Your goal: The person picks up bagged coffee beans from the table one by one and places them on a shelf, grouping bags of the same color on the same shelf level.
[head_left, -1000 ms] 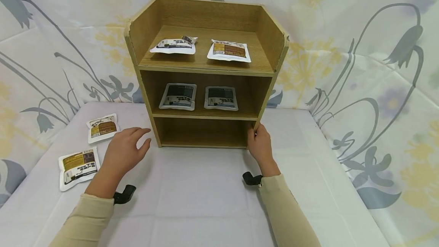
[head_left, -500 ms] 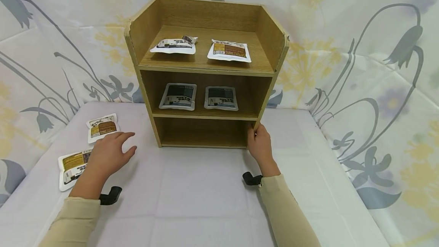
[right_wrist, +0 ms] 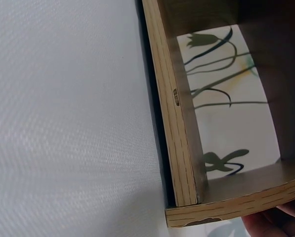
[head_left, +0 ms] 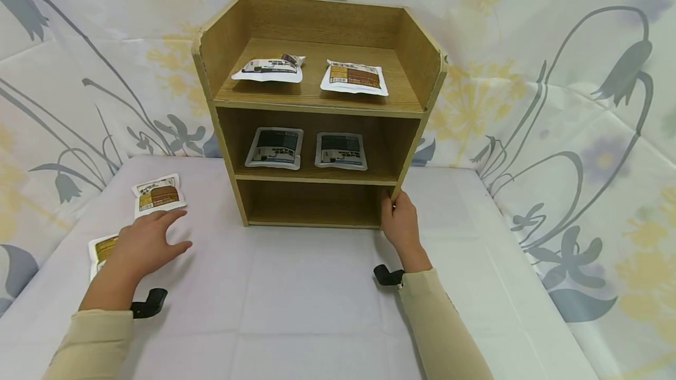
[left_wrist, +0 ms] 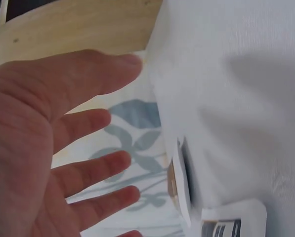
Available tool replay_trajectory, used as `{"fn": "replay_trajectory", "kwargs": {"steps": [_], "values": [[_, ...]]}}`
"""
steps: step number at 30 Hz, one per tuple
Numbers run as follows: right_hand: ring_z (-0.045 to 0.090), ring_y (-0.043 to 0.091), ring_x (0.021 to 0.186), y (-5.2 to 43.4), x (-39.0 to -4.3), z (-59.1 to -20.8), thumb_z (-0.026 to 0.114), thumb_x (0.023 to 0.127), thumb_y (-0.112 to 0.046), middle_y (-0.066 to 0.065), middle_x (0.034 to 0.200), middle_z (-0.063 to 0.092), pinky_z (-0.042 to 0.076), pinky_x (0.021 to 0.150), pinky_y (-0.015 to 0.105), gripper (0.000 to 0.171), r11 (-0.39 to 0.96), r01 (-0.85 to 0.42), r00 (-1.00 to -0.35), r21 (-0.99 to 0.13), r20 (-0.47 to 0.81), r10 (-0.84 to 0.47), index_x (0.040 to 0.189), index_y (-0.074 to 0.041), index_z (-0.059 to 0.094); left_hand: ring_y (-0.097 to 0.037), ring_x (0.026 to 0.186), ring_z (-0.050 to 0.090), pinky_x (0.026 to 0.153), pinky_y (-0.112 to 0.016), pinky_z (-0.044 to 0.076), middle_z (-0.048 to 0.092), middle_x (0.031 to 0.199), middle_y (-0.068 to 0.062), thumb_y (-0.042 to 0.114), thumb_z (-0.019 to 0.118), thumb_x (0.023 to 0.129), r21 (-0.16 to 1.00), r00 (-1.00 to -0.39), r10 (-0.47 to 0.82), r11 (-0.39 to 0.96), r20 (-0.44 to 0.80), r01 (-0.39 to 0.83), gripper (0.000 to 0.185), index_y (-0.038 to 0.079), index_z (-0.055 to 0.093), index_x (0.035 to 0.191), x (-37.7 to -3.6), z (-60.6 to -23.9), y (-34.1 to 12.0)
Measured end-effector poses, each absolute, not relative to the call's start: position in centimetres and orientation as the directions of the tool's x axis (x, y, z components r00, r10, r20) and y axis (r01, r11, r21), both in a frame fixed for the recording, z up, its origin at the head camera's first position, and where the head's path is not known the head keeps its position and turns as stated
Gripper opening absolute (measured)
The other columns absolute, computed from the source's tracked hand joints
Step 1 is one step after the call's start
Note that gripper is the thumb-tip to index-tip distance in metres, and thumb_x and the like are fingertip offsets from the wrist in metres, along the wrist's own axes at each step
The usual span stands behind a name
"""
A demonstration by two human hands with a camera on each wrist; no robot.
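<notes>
My left hand (head_left: pixel 138 246) is above the white cloth on the left, fingers spread and holding nothing. It partly covers a white pouch with a gold label (head_left: pixel 100 248); a brown-and-white pouch (head_left: pixel 160 192) lies just beyond its fingers. In the left wrist view the palm (left_wrist: pixel 19 153) faces inward, with a pouch (left_wrist: pixel 236 219) low on the cloth. My right hand (head_left: pixel 404 224) grips the lower right side panel of a small wooden shelf (head_left: pixel 317 108). In the right wrist view its fingertips (right_wrist: pixel 266 226) show at the outer side of that panel (right_wrist: pixel 246 201).
Two pouches, one with a brown label (head_left: pixel 355 77) and one mostly white (head_left: pixel 269 69), lie on the top shelf. Two dark-labelled pouches, left (head_left: pixel 274 148) and right (head_left: pixel 341 150), lie on the middle board. A floral cloth backdrop (head_left: pixel 528 104) rises behind the table.
My left hand has moved left and slightly toward me, away from the shelf, and now covers much of the nearer pouch. My right hand keeps its grip on the shelf's side.
</notes>
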State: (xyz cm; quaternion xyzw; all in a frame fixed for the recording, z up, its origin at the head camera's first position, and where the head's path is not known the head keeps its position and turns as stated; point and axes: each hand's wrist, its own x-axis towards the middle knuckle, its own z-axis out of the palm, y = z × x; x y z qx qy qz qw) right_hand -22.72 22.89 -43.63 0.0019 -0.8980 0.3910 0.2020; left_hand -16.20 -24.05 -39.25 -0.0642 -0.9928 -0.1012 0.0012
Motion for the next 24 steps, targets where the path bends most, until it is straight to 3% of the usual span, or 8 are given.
{"fn": "replay_trajectory", "kwargs": {"steps": [15, 24], "values": [[0.064, 0.031, 0.088, 22.9, -22.7, -43.6, 0.039, 0.103, -0.033, 0.017, 0.099, 0.062, 0.054, 0.07, 0.044, 0.04, 0.697, -0.153, -0.923, -0.701, 0.353, 0.153, 0.115, 0.001, 0.058, -0.06, 0.117, 0.039, 0.092, -0.069, 0.039, 0.042, 0.138, -0.033, 0.04, 0.076, 0.076, 0.258, -0.99, 0.117, 0.962, -0.083, 0.092, 0.079, 0.0, 0.046, 0.137, -15.3, -39.8, -26.2], [0.065, 0.032, 0.09, 22.9, -22.7, -43.7, 0.041, 0.103, -0.031, 0.018, 0.101, 0.063, 0.055, 0.073, 0.046, 0.038, 0.695, -0.155, -0.921, -0.702, 0.358, 0.156, 0.113, 0.001, 0.059, -0.061, 0.116, 0.04, 0.088, -0.07, 0.041, 0.043, 0.133, -0.038, 0.039, 0.081, 0.071, 0.231, -0.985, 0.087, 0.972, -0.152, 0.05, 0.084, -0.001, 0.046, 0.136, -15.2, -40.2, -27.1]]}}
